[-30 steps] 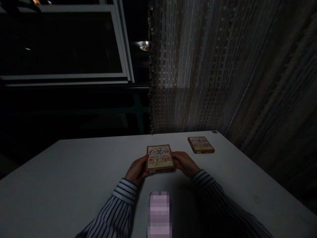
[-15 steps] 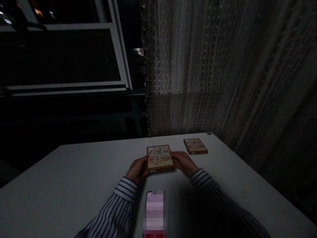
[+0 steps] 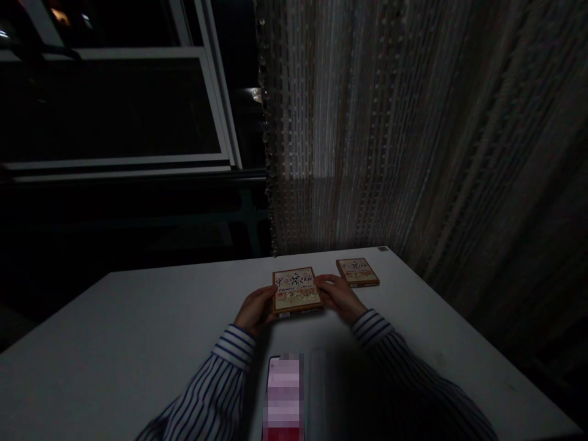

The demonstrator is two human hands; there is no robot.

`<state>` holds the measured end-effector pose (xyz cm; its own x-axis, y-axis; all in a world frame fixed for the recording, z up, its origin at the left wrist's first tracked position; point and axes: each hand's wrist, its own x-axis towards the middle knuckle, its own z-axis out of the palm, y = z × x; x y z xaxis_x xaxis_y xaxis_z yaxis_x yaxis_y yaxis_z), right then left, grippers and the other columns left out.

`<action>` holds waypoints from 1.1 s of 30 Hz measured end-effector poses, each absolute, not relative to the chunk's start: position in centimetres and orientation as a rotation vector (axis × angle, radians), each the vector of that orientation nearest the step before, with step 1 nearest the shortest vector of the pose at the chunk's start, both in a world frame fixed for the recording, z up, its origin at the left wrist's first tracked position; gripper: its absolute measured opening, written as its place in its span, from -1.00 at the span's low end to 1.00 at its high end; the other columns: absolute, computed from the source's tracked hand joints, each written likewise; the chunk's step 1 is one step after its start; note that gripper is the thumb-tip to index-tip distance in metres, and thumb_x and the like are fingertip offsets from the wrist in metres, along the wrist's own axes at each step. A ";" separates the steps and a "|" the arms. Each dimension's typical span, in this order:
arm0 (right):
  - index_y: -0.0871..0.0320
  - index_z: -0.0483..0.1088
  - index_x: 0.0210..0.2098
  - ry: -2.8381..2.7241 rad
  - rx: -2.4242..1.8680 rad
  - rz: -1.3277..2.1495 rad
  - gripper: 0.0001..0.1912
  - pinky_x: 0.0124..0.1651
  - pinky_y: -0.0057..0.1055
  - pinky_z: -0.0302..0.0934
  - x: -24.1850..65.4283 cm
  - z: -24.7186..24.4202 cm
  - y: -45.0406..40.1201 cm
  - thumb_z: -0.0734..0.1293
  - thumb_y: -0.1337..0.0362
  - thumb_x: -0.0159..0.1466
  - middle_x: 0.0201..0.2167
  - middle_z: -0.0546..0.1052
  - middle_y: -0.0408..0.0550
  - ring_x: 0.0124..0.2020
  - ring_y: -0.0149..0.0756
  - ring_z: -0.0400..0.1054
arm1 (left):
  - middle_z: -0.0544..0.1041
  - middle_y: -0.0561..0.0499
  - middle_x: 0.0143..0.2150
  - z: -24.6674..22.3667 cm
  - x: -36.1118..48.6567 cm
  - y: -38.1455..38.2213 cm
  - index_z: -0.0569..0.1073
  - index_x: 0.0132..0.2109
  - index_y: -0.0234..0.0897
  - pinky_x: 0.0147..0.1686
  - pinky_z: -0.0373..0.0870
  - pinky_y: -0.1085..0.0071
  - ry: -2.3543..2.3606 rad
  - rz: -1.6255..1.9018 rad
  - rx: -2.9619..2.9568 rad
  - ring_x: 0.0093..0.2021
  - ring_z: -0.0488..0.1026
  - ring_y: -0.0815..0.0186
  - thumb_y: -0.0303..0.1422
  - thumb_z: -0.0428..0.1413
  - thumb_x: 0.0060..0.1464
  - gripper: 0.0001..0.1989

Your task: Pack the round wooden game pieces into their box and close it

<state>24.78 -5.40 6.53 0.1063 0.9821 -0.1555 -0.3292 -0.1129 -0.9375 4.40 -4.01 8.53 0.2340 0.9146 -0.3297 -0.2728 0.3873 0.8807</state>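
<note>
Near box (image 3: pixel 298 297): "Chinese chess", Chinese characters above; far box (image 3: pixel 358 273): similar characters.

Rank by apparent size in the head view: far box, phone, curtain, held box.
1. curtain
2. phone, visible part only, cut off by the frame
3. held box
4. far box

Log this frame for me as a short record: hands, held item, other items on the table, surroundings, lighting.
left hand: grips the left side of the held box
right hand: grips the right side of the held box
held box: "Chinese chess" cover, facing up
second box: similar cover, on the table, beyond the right hand
phone: nearest the wearer, screen pixelated
table: white
surroundings: string curtain right, window frame left
lighting: dim
</note>
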 end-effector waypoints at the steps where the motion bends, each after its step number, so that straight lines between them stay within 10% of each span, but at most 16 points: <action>1: 0.16 0.30 -0.33 -0.813 -1.129 1.336 -0.74 -0.40 -0.45 0.32 24.9 6.6 -5.4 0.39 0.26 0.00 -0.47 0.51 -0.09 -0.48 -0.37 0.43 | 0.56 -0.15 -0.37 8.6 4.5 -3.9 0.41 -0.21 -0.42 -0.52 0.45 0.44 1.014 0.950 0.797 -0.42 0.51 0.26 -0.44 0.08 -0.01 -0.82; 33: 0.19 0.38 -0.41 -0.956 -1.240 1.168 -0.78 -0.43 -0.45 0.27 29.8 6.9 -5.8 0.39 0.21 -0.03 -0.48 0.52 -0.09 -0.46 -0.33 0.40 | 0.55 -0.12 -0.43 8.7 8.2 -2.4 0.42 -0.33 -0.42 -0.40 0.43 0.40 1.013 0.878 0.934 -0.47 0.49 0.30 -0.39 0.20 -0.13 -0.81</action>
<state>29.79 -5.77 6.94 0.1799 0.9814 -0.0668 -0.1280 -0.0440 -0.9908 8.17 -2.39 8.73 0.2844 0.9130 -0.2925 -0.1589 0.3457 0.9248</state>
